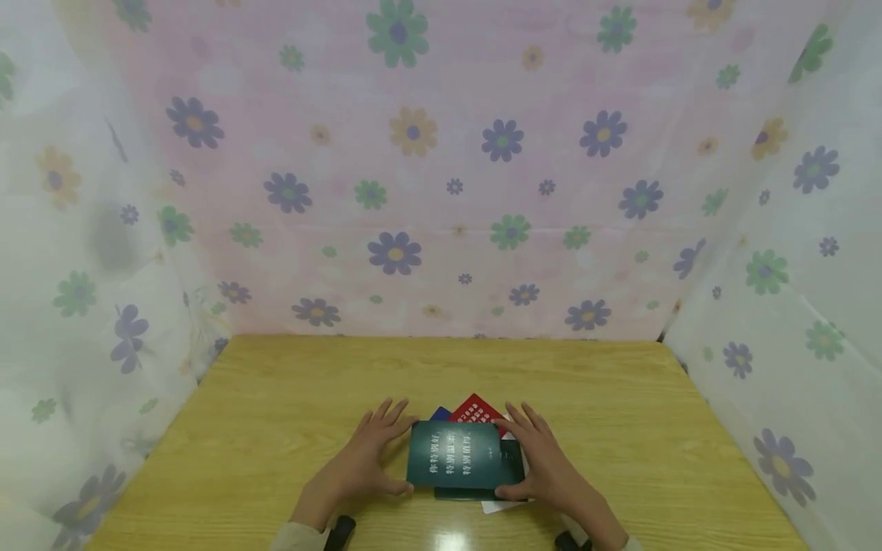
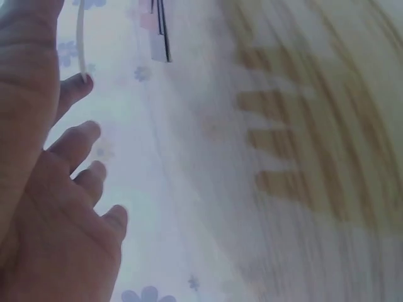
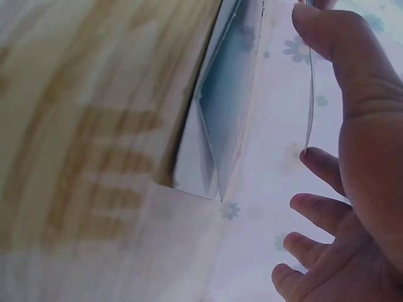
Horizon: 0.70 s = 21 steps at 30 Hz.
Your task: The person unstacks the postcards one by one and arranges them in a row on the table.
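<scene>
A dark green card (image 1: 451, 455) with white characters is held raised over a small pile of cards. My left hand (image 1: 368, 455) holds its left end, with the index finger at the upper corner and the thumb at the lower. At the right end, my right hand (image 1: 547, 463) grips it the same way. The right wrist view shows the card's thin edge (image 3: 311, 100) between thumb and index finger. In the left wrist view, its pale edge (image 2: 80, 44) meets the index fingertip. Underneath lie a red card (image 1: 474, 408), another dark green card (image 1: 465, 494) and a partly hidden blue card (image 1: 440, 413).
A white card (image 1: 498, 506) pokes out at the pile's lower right. The pile rests on a wood-grain table (image 1: 310, 375). Flower-printed sheets (image 1: 455, 153) hang behind the table and along both sides.
</scene>
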Each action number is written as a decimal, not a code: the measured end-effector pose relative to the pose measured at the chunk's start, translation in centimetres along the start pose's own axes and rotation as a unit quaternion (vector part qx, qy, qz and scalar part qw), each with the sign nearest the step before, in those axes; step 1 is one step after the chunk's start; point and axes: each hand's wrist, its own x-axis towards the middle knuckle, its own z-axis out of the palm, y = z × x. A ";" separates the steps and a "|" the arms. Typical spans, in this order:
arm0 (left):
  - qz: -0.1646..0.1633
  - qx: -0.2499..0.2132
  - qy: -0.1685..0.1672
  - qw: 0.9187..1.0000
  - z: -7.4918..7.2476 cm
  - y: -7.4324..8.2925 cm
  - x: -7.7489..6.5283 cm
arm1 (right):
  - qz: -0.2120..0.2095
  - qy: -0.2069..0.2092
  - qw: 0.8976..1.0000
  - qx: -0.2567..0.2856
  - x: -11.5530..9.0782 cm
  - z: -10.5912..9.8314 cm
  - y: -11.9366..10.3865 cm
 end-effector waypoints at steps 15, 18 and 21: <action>0.029 -0.023 0.033 0.999 0.5 -0.1 0.7 | -0.001 0.021 0.999 -0.023 0.2 -0.1 0.0; 0.028 -0.019 0.034 0.999 0.5 -0.1 0.8 | 0.000 0.024 1.000 -0.019 0.3 -0.2 0.0; 0.027 -0.010 0.037 0.999 0.4 0.0 0.9 | -0.003 0.029 0.999 -0.022 0.5 -0.3 0.2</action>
